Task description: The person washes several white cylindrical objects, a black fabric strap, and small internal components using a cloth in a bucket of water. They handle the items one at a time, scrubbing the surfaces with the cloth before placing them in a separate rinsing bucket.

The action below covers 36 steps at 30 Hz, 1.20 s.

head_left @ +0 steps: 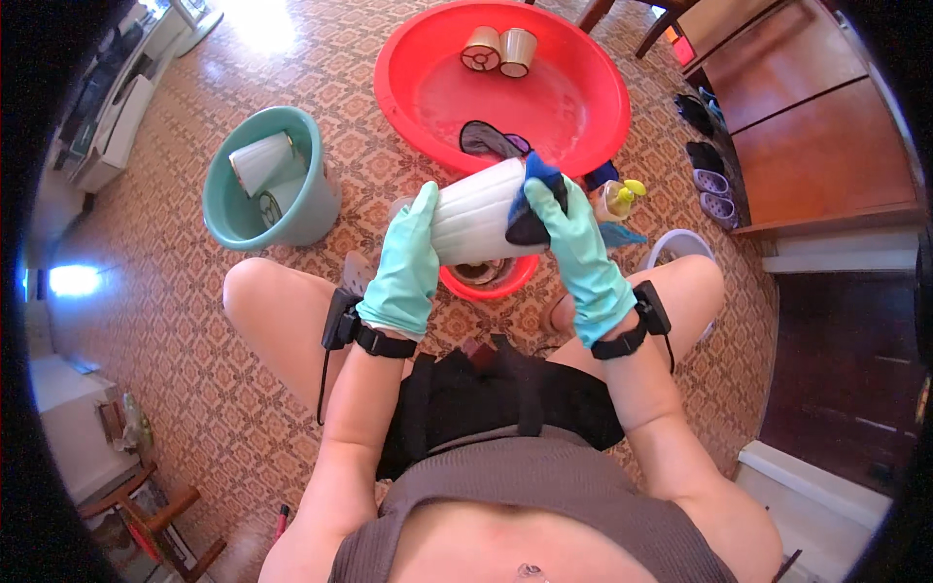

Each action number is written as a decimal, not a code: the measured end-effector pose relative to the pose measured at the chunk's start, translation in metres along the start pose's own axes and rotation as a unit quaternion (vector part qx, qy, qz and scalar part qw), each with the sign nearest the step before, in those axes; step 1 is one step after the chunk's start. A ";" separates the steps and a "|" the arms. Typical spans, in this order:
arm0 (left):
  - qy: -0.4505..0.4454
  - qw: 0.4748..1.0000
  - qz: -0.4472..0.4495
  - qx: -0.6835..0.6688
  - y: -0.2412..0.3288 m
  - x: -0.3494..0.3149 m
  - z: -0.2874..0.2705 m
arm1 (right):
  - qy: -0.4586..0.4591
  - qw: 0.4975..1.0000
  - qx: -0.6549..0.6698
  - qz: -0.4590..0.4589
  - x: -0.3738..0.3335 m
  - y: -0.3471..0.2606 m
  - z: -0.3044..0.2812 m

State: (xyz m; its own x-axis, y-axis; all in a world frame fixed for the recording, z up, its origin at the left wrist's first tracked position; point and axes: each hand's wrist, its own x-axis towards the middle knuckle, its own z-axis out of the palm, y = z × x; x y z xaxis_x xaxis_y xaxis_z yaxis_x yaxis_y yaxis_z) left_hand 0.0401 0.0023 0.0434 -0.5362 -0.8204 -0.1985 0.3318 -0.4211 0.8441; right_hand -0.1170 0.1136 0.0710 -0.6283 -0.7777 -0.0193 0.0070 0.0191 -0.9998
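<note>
Between my gloved hands a white ribbed lampshade (476, 212) lies tilted on its side above the floor. My left hand (406, 267), in a mint-green rubber glove, grips its left end. My right hand (583, 257), gloved alike, is closed on a blue and black cloth (530, 216) and presses it to the lampshade's right end. Some of the right fingers are hidden behind the cloth. Just under the lampshade, partly covered by it, stands a small red bowl (491, 284) with something in it that I cannot make out.
A large red basin (408, 107) holds two small lampshades (518, 51) and a dark mesh cloth (486, 141). In a teal bucket (321, 199) lies another white lampshade (260, 163). A pump bottle (615, 201) stands by my right hand, near a pale basin (680, 238). Shoes (714, 199) line the right.
</note>
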 end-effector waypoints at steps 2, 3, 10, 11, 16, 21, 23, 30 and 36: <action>0.038 0.998 -0.056 0.005 0.002 0.006 -0.003 | 0.017 1.000 -0.007 0.000 0.005 -0.004 0.005; 0.077 0.991 -0.110 0.009 0.004 0.009 -0.005 | -0.028 0.999 0.032 0.017 0.007 -0.006 0.005; 0.052 0.994 -0.097 0.016 0.018 0.007 0.000 | -0.095 0.995 0.033 -0.007 -0.004 -0.009 -0.003; 0.051 0.994 -0.099 0.016 0.017 0.007 0.001 | -0.073 0.993 0.086 0.025 -0.007 -0.010 -0.003; 0.021 0.995 0.054 0.086 0.009 0.001 0.005 | 0.038 0.998 0.054 0.008 -0.002 -0.018 0.009; 0.074 0.991 0.019 0.109 0.015 0.008 -0.004 | -0.015 0.995 0.057 0.078 -0.006 -0.030 0.008; 0.076 0.995 -0.033 0.047 0.018 0.010 -0.005 | -0.083 0.995 0.050 0.025 -0.010 -0.022 0.004; 0.068 0.994 0.060 0.053 0.020 -0.004 0.011 | -0.005 0.987 0.146 0.071 -0.005 -0.014 0.003; -0.008 0.966 0.132 0.220 0.032 -0.009 0.002 | -0.044 0.978 0.177 0.100 -0.003 -0.022 -0.009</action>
State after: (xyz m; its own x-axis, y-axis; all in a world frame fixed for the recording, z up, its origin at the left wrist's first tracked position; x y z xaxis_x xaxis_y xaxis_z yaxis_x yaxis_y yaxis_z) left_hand 0.0542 -0.0034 0.0733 -0.4903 -0.8697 0.0575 0.0978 0.0107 0.9952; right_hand -0.1227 0.1213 0.0932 -0.5171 -0.8324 -0.1991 0.4010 -0.0302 -0.9156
